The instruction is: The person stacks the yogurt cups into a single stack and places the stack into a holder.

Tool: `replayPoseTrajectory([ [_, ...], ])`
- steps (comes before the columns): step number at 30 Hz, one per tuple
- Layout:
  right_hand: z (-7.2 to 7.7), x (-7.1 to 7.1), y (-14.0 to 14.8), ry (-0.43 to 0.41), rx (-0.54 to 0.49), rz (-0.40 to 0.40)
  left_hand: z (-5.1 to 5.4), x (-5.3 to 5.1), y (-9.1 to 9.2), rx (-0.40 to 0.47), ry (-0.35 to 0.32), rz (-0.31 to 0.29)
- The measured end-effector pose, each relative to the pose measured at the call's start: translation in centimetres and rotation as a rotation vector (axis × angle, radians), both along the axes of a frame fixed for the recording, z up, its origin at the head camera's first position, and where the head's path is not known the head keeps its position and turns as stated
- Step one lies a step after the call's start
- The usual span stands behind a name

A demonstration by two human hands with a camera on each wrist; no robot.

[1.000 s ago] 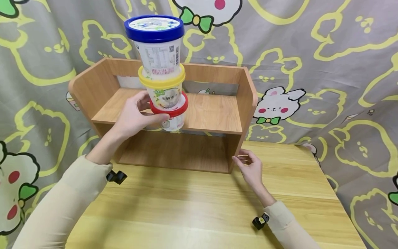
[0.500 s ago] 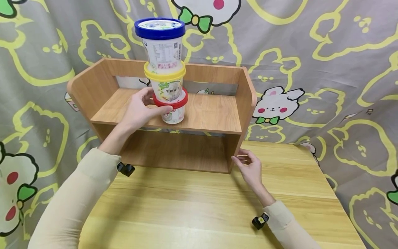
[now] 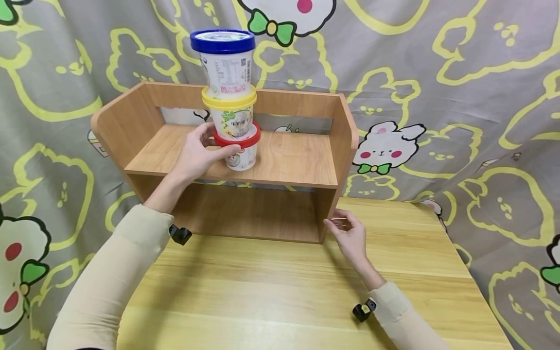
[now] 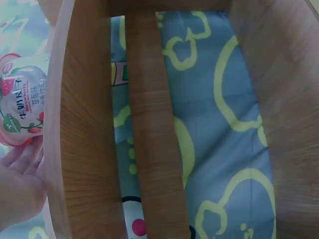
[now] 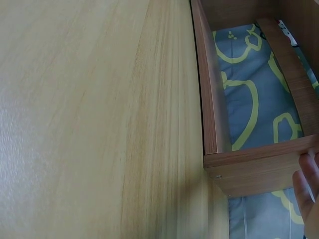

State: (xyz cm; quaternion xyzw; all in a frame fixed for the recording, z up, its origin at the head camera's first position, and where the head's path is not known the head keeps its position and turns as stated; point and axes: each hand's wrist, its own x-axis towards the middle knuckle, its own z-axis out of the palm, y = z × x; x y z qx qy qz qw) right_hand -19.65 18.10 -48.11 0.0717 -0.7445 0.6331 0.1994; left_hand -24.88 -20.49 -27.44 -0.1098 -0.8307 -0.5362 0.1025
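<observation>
Three lidded plastic tubs form an upright stack in the head view: a blue-lidded tub (image 3: 227,73) on top, a yellow-lidded tub (image 3: 234,119) in the middle, a red-lidded tub (image 3: 245,156) at the bottom. My left hand (image 3: 192,153) grips the red-lidded tub near its lid, thumb in front, other fingers partly hidden behind. The stack is over the upper board of a wooden desk shelf (image 3: 302,155); whether its base touches the board I cannot tell. Strawberry print shows on the red-lidded tub (image 4: 22,99) in the left wrist view. My right hand (image 3: 352,238) touches the shelf's right side panel.
The shelf stands on a wood-grain table (image 3: 262,291), with a lower compartment (image 3: 249,214) under the upper board. Raised side panels (image 3: 343,131) bound the upper board at both ends. A patterned curtain (image 3: 393,58) hangs behind.
The left hand has carried the stack slightly right and farther back over the upper board, and the stack stands straighter. The right hand stays at the side panel.
</observation>
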Motion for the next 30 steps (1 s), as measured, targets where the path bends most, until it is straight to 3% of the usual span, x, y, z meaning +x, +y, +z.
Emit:
replayPoseTrajectory([
  [19,0.3,-0.2,-0.4,-0.035,0.013,0.033,-0.5,0.4,-0.7,0.004,-0.001,0.021],
  [24,0.4,-0.1,-0.2,-0.040,0.021,0.064,-1.0,1.7,-1.1,0.052,0.044,0.052],
  [30,0.5,0.9,0.2,-0.012,0.057,0.099,-2.0,4.6,-1.6,0.073,0.168,0.044],
])
